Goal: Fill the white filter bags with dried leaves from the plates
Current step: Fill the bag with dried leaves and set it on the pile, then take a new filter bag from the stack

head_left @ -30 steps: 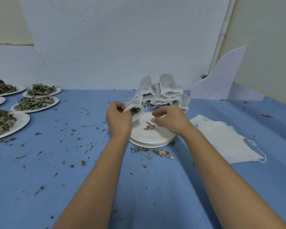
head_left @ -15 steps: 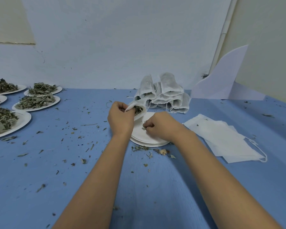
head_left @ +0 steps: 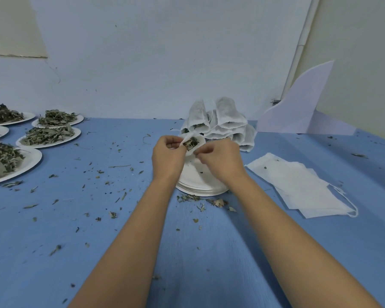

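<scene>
Landmark: stack of empty white paper plates (head_left: 200, 187), sitting mid-table on the blue table cover (head_left: 98, 241).

- Left hand (head_left: 168, 157) is hovering above the stack's far left edge, fingers curled, pinching the left rim of one white filter bag (head_left: 197, 140) and holding its mouth open toward the camera.
- Dried leaves (head_left: 190, 143) are showing inside the open mouth of that bag.
- Right hand (head_left: 220, 162) is hovering over the stack's far right part, fingers curled, thumb and forefinger pinching the bag's lower right rim. Whether any leaf bits are sitting between the fingertips cannot be told.
- The bag is hanging in the air between both hands, above the stack and not touching it.
- Just behind the stack, a pile of filled bags (head_left: 222, 123) is leaning against the wall, mouths facing forward, with leaves showing in some.
- To the right of the stack, well apart from it, flat empty bags (head_left: 298, 187) are lying overlapped, drawstrings trailing off their right end.
- Far left of the stack, several plates heaped with leaves (head_left: 51, 135) are sitting in a cluster.
- Leaf crumbs (head_left: 198, 200) are lying just in front of the stack, with more spread across the cover to its left.
- Behind and right of the stack, a white card sheet (head_left: 298, 107) is leaning on the wall.
</scene>
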Demonstrator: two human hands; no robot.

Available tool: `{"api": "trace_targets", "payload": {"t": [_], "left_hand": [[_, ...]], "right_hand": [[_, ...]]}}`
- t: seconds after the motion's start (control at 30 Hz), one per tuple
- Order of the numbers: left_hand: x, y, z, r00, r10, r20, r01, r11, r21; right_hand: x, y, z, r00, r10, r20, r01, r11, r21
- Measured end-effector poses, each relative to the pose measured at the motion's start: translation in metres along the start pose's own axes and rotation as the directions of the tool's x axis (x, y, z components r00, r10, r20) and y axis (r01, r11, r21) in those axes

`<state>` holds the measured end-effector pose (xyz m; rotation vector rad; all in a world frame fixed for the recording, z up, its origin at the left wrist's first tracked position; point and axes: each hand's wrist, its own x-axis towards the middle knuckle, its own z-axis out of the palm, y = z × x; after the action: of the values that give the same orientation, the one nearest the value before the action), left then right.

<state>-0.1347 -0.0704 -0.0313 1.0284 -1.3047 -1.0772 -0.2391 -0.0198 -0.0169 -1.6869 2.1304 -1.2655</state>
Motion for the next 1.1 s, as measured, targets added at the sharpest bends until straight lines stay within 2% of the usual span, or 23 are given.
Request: {"api": "trace_targets", "payload": {"t": [0.07,0.1,0.17,0.37,0.5,0.6,0.67,0.73,0.8,0.93,1.03,1.1], "left_hand": [[0.0,0.0,0.0,1.0,-0.011,0.007,0.011,1.0,-0.018],[-0.001,0.001,0.0,1.0,-0.017,0.019,0.018,0.999,-0.035],[-0.003,0.003,0.001,0.997,-0.024,0.079,0.029,0.997,-0.065],[-0.014,0.011,0.008,0.931,0.011,0.364,0.02,0.997,-0.081],[-0.015,0.011,0.011,0.904,0.006,0.428,0.012,0.999,-0.038],[-0.016,0.01,0.013,0.917,0.069,0.394,-0.08,0.997,0.01],[-0.015,0.007,0.012,0.95,0.109,0.294,-0.126,0.991,0.039],[-0.012,0.004,0.01,0.971,0.107,0.212,-0.122,0.991,0.057],[-0.01,0.003,0.007,0.975,0.089,0.204,-0.102,0.993,0.053],[-0.007,0.002,0.004,0.981,0.1,0.165,-0.115,0.99,0.081],[-0.006,0.001,0.004,0.984,0.091,0.152,-0.104,0.991,0.079],[-0.006,0.002,0.005,0.986,0.089,0.143,-0.1,0.992,0.071]], "right_hand": [[0.002,0.001,-0.011,0.988,0.153,-0.026,-0.134,0.925,0.355],[0.003,0.001,-0.014,0.981,0.196,0.006,-0.177,0.872,0.456],[0.003,0.003,-0.014,0.97,0.237,0.054,-0.229,0.817,0.53],[0.002,0.005,-0.011,0.95,0.287,-0.122,-0.211,0.879,0.427],[-0.001,0.003,-0.01,0.938,0.327,-0.11,-0.242,0.851,0.466],[0.0,-0.007,-0.007,0.943,0.332,-0.028,-0.271,0.813,0.515],[0.002,-0.013,-0.006,0.948,0.314,0.057,-0.296,0.798,0.525],[0.003,-0.018,-0.008,0.945,0.3,0.131,-0.322,0.788,0.525],[0.004,-0.02,-0.011,0.942,0.3,0.153,-0.335,0.793,0.509],[0.001,-0.014,-0.02,0.953,0.293,0.075,-0.28,0.76,0.587],[-0.001,-0.009,-0.021,0.964,0.24,-0.117,-0.147,0.845,0.514],[-0.001,-0.006,-0.02,0.967,0.209,-0.146,-0.119,0.876,0.467]]}}
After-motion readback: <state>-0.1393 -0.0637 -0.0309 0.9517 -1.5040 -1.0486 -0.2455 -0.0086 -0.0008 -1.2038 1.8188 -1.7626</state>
